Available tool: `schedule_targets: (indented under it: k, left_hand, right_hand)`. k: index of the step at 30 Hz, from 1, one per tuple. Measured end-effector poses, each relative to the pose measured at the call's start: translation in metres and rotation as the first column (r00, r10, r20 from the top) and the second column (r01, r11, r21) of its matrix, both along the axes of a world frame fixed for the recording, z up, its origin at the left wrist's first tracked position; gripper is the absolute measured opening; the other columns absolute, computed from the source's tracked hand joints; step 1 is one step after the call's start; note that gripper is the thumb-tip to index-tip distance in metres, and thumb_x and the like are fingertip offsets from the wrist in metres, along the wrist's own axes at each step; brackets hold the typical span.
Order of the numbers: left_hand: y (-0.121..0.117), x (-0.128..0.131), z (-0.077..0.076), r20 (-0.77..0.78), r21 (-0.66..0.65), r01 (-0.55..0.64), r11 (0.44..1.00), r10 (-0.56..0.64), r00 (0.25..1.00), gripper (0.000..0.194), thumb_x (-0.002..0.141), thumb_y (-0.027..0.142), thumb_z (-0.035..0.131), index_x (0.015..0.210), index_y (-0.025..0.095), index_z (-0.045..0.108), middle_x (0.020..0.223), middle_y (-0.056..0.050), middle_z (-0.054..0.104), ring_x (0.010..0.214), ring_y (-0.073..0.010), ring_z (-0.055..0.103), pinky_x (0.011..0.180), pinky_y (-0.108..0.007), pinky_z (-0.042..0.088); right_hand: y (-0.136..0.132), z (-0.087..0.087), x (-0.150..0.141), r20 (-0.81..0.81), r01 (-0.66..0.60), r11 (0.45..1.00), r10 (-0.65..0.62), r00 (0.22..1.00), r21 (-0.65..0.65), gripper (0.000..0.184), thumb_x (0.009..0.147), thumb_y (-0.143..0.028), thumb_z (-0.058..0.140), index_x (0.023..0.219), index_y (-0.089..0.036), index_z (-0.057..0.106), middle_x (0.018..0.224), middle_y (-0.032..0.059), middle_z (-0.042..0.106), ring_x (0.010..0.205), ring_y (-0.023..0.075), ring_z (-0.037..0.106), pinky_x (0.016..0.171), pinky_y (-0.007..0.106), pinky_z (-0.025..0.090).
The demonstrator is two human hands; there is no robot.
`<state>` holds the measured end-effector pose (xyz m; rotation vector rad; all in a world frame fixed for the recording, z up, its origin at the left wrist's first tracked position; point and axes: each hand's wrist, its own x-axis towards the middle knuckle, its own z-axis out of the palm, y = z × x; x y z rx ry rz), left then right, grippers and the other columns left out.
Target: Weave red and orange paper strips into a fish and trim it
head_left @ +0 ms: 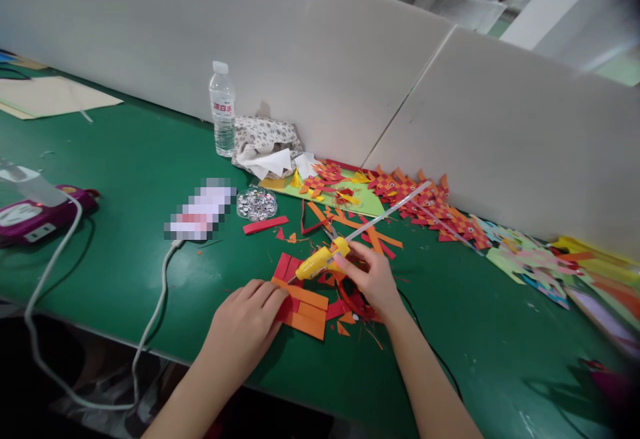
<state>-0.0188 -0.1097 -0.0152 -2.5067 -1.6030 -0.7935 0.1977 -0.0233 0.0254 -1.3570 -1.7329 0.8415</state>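
Observation:
My right hand [370, 276] is closed around a yellow hot glue gun [320, 260], with a long clear glue stick [390, 211] jutting out of its back end. The gun's nozzle points down and left onto woven red and orange paper strips [307, 319] on the table. Over the left end of these strips rests my left hand [253, 316], its fingers bent together and pressing on the paper. Scissors with red handles [350, 296] lie under the gun, partly hidden by my right hand. Loose strips and scraps [345, 326] surround the weave.
A clear tub of googly eyes [257, 204], a phone on a cable [203, 211], a water bottle [223, 111] and a tissue pack [267, 142] stand farther back. Finished woven paper fish [430, 206] line the grey partition [310, 59]. A purple power strip [50, 216] lies left.

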Motion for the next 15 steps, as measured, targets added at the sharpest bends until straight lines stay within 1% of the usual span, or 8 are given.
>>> schedule_targets:
  k: [1, 3, 5, 7, 10, 12, 15]
  left_hand:
    - [0.000, 0.000, -0.001, 0.007, 0.007, -0.032, 0.999, 0.032, 0.999, 0.022, 0.083, 0.016, 0.052, 0.104, 0.019, 0.055, 0.097, -0.005, 0.067, 0.084, -0.0216, 0.062, 0.066, -0.032, 0.048]
    - [-0.001, 0.001, -0.002, 0.038, 0.021, -0.105, 0.994, 0.104, 0.994, 0.025, 0.085, 0.018, 0.050, 0.109, 0.018, 0.052, 0.099, -0.005, 0.067, 0.081, -0.0199, 0.063, 0.063, -0.029, 0.047]
    - [-0.001, 0.002, -0.003, 0.065, 0.035, -0.145, 0.989, 0.142, 0.988, 0.025, 0.085, 0.020, 0.050, 0.111, 0.018, 0.050, 0.093, -0.005, 0.067, 0.077, -0.0187, 0.063, 0.060, -0.028, 0.046]
    - [0.000, 0.002, -0.004, 0.070, 0.060, -0.135, 0.989, 0.131, 0.989, 0.025, 0.086, 0.021, 0.049, 0.111, 0.018, 0.050, 0.083, -0.003, 0.067, 0.072, -0.0180, 0.063, 0.058, -0.027, 0.045]
    - [0.001, 0.001, -0.004, 0.054, 0.116, -0.090, 0.989, 0.084, 0.995, 0.027, 0.088, 0.020, 0.045, 0.114, 0.017, 0.049, 0.074, -0.001, 0.067, 0.066, -0.0167, 0.063, 0.057, -0.027, 0.044]
    - [0.001, 0.002, -0.004, 0.046, 0.143, -0.065, 0.988, 0.059, 0.997, 0.029, 0.090, 0.020, 0.043, 0.118, 0.016, 0.048, 0.077, -0.002, 0.068, 0.067, -0.0165, 0.064, 0.060, -0.027, 0.044]
    - [0.002, 0.003, -0.004, 0.052, 0.144, -0.048, 0.988, 0.041, 0.998, 0.033, 0.091, 0.020, 0.041, 0.124, 0.016, 0.044, 0.090, -0.004, 0.071, 0.077, -0.0169, 0.066, 0.066, -0.028, 0.045]
  right_hand:
    - [0.001, 0.000, 0.000, -0.030, 0.025, 0.999, -0.026, 0.999, -0.020, 0.032, 0.072, -0.039, 0.067, 0.096, -0.017, 0.067, 0.083, 0.0048, 0.069, 0.076, 0.0217, 0.062, 0.065, 0.029, 0.049]
    - [0.005, 0.000, 0.001, -0.147, 0.112, 0.991, -0.122, 0.982, -0.072, 0.035, 0.070, -0.042, 0.068, 0.094, -0.017, 0.068, 0.086, 0.0055, 0.069, 0.080, 0.0227, 0.063, 0.067, 0.029, 0.049]
    - [0.010, -0.001, 0.004, -0.259, 0.209, 0.967, -0.242, 0.935, -0.147, 0.039, 0.066, -0.044, 0.071, 0.094, -0.017, 0.068, 0.088, 0.0047, 0.070, 0.079, 0.0219, 0.063, 0.062, 0.027, 0.050]
    - [0.015, -0.003, 0.008, -0.300, 0.277, 0.937, -0.332, 0.894, -0.211, 0.043, 0.063, -0.045, 0.073, 0.096, -0.018, 0.067, 0.085, 0.0036, 0.070, 0.072, 0.0197, 0.063, 0.051, 0.023, 0.048]
    - [0.021, -0.006, 0.016, -0.316, 0.337, 0.907, -0.407, 0.857, -0.254, 0.047, 0.063, -0.045, 0.073, 0.100, -0.017, 0.065, 0.078, 0.0025, 0.068, 0.058, 0.0149, 0.059, 0.039, 0.020, 0.045]
    - [0.024, -0.008, 0.019, -0.339, 0.359, 0.891, -0.440, 0.832, -0.277, 0.046, 0.063, -0.045, 0.073, 0.098, -0.016, 0.064, 0.075, 0.0022, 0.067, 0.052, 0.0123, 0.056, 0.037, 0.020, 0.046]
    - [0.025, -0.007, 0.021, -0.371, 0.373, 0.877, -0.468, 0.802, -0.302, 0.041, 0.063, -0.043, 0.073, 0.093, -0.016, 0.066, 0.077, 0.0021, 0.066, 0.051, 0.0107, 0.055, 0.038, 0.019, 0.047]
